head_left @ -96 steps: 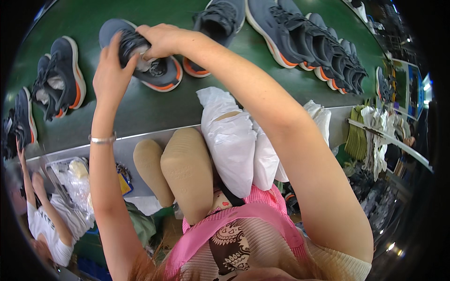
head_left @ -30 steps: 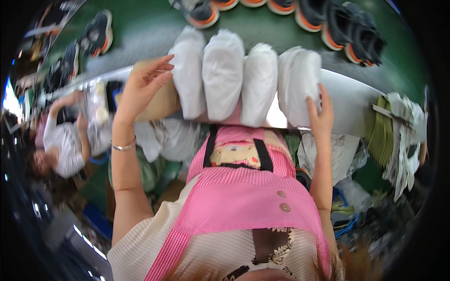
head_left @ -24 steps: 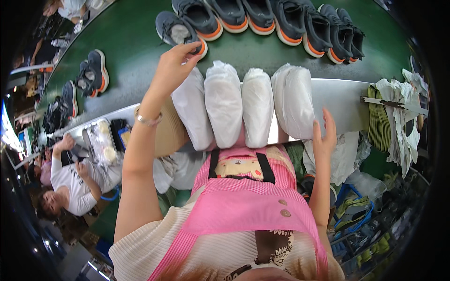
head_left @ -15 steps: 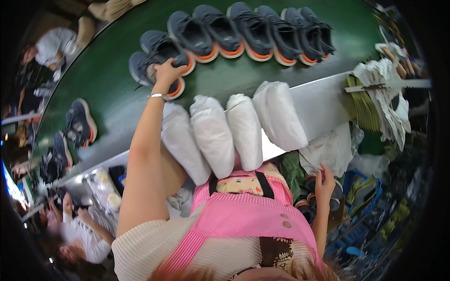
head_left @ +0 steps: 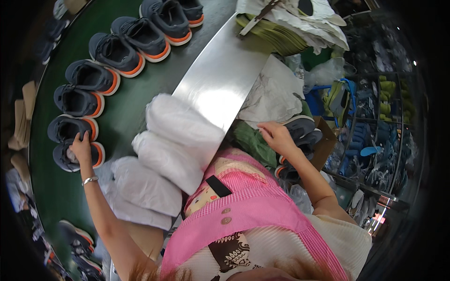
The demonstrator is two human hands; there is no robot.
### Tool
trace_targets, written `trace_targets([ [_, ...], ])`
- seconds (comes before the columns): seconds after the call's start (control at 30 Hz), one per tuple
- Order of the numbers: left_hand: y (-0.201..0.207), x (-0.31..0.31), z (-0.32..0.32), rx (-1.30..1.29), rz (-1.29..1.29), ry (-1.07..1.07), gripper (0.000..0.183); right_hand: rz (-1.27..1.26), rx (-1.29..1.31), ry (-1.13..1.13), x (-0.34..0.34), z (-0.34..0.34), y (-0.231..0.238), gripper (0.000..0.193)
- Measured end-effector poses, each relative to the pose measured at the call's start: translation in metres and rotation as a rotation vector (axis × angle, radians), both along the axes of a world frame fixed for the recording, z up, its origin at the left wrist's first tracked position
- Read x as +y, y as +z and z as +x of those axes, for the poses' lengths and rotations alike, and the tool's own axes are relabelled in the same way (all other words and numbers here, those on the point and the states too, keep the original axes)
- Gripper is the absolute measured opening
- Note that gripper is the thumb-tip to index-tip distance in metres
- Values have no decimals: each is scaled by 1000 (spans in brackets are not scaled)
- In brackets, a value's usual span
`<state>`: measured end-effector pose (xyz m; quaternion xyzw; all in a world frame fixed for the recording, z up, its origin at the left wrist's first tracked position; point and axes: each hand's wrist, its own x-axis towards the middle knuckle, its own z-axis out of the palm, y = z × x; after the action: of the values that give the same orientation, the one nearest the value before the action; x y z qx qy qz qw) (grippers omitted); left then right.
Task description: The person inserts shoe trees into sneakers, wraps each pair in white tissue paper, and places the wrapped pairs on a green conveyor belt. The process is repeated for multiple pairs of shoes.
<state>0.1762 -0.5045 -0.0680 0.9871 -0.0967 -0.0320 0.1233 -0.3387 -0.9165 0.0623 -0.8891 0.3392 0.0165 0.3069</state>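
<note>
Dark grey lace-up shoes with orange and white soles stand in a curved row on the green table (head_left: 126, 91). At the row's near end my left hand (head_left: 80, 146) is closed on the collar of the last shoe (head_left: 98, 155), its fingers at the opening. Pale crumpled stuffing shows inside that shoe. A neighbouring shoe (head_left: 58, 129) sits right against it. Over on the right, my right hand (head_left: 277, 139) is held out with nothing in it, fingers loosely apart. It is close to a white paper sheet (head_left: 276, 89) and some dark shoes (head_left: 302, 129).
White wrapped bundles (head_left: 185, 124) lie between my arms along the metal edge (head_left: 211, 84). Olive flat pieces (head_left: 276, 37) and white papers (head_left: 321, 21) are stacked farther off. A cardboard box (head_left: 328, 140), a blue basket (head_left: 316, 100) and a loaded rack (head_left: 375, 117) stand right.
My view has turned to the right, so the row and bundles appear rotated and farther left. My left hand stays on the end shoe. My right hand has risen toward the white paper.
</note>
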Motion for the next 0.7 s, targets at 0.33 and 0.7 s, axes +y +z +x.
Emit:
trace_targets([
  [0.33,100,-108,-58,-265,469,-28,70,-425,-383,-95,-134,26,91,19],
  [0.7,191,-553,-300,1613,-1218,-170,81,-571,225,-301,-377,159,132,51],
])
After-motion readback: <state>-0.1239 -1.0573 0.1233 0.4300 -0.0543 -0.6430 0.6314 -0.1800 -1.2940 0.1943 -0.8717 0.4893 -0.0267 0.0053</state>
